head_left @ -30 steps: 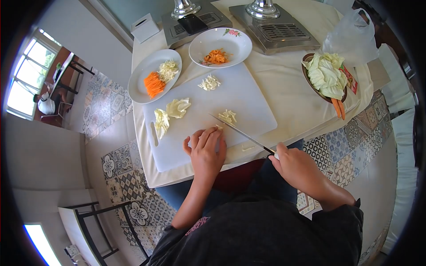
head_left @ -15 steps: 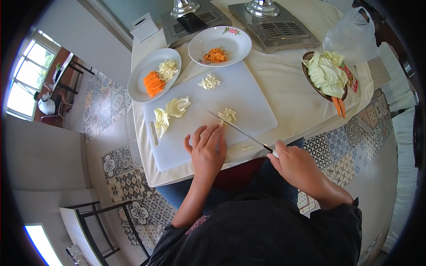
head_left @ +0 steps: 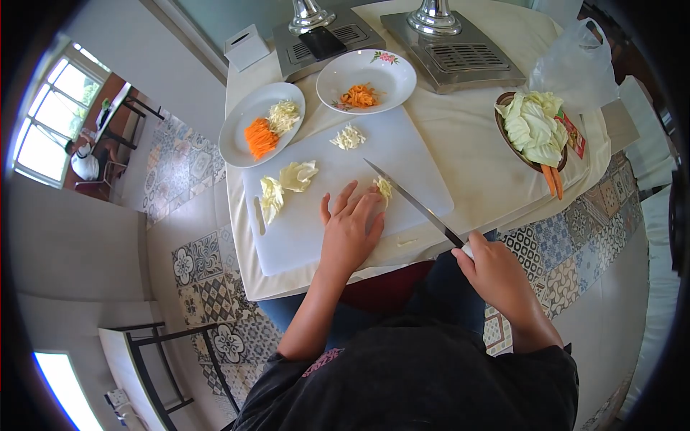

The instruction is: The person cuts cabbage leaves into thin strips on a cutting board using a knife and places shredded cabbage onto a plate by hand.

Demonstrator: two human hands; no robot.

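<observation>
"Counter (head_left: 474, 133), draped in pale cloth, seen from above. What is on it?"

"A white cutting board (head_left: 420, 172) at the near edge, with a bowl (head_left: 399, 75) and a plate (head_left: 233, 136) by its far side."

"And the knife?"

"The knife (head_left: 420, 206) slants over the board's right part, tip pointing away and to the left. The right hand (head_left: 496, 269) keeps a clenched grip on its handle."

"The other hand?"

"The left hand (head_left: 352, 230) reaches over the board, grip loose, fingers spread, fingertips beside a small pile of cut cabbage (head_left: 384, 188). That pile lies on the board, between hand and blade."

"How is this best handled?"

"My judgement: gather the pile snugly, curl the fingertips back before the edge comes near, and use slow, even strokes so the smallest strands come out alike."
</observation>
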